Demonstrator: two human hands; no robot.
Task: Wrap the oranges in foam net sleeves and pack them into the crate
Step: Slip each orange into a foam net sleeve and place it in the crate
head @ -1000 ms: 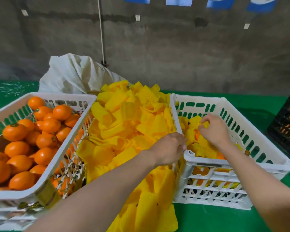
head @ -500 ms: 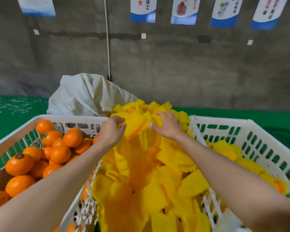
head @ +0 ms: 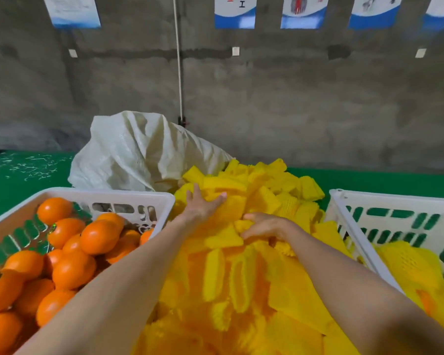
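Yellow foam net sleeves (head: 241, 272) are under both hands. Left hand (head: 203, 207): fingers spread and flat, pressing the top of the heap, holding nothing. Right hand (head: 265, 226): just beside it and nearer me, fingers curled down into the heap, pinching sleeve material. One sleeve or several, can't tell. The hands are close together, not touching.

Step as I read it: pull out a single sleeve. To do it well, the left pins the heap while the right peels one free. Grab it by an open end, not the middle, because the net probably snags its neighbours and drags a clump. Confirm it's a single before lifting clear. The foam looks light and springy, so a light pinch should do.

Next it needs fruit. Bare oranges (head: 98, 237) sit in the supply crate (head: 100, 194), just left of the left forearm and right against the heap, an easy reach for the left hand. The packing crate (head: 395, 202) is right of the right forearm, with wrapped oranges (head: 408, 262) already inside. Many are unwrapped, so I'd say there's plenty to go.

Beyond the heap: white woven sack (head: 139, 155), green table (head: 23, 175), concrete wall (head: 292, 98), posters (head: 235, 11).
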